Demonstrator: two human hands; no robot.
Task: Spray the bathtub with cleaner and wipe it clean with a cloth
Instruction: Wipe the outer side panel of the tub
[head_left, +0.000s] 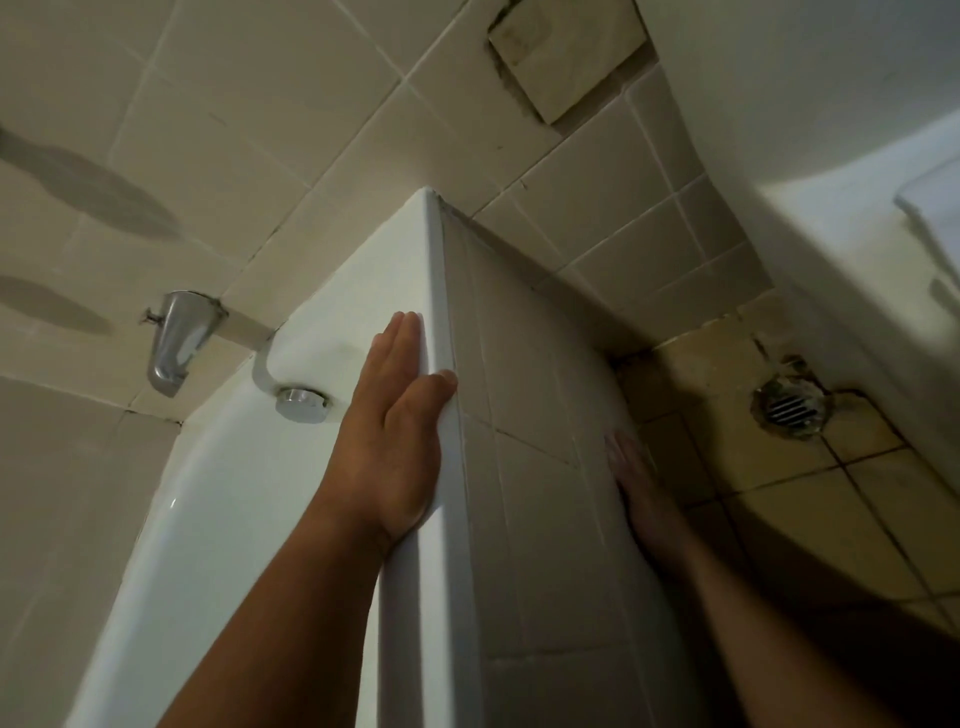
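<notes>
Left hand (400, 431) lies flat on the bathtub (291, 519) rim, near the end corner. Fingers are straight and together, the thumb lies over the outer edge, and it grips nothing.

Right hand (631, 473) is lower and well apart from the left, down against the tiled side panel (524, 395) close to the floor (779, 499). It's dim and blurred there; it reads as an open palm with straight fingers pressed on the tile, holding nothing.

The tub runs from bottom left up to the wall corner, white and glossy, with its inner curve to the left of the rim.

Just past the left fingertips, a round chrome fitting (301, 402) sits on the tub's end wall. Above it a chrome spout (179, 340) sticks out of the wall tiles (291, 93).

To the right, the floor is yellowish tile with dark grout. A floor drain (789, 408) has broken tile around it.

Far right, a white fixture (831, 156) stands against the wall; can't tell what kind.
</notes>
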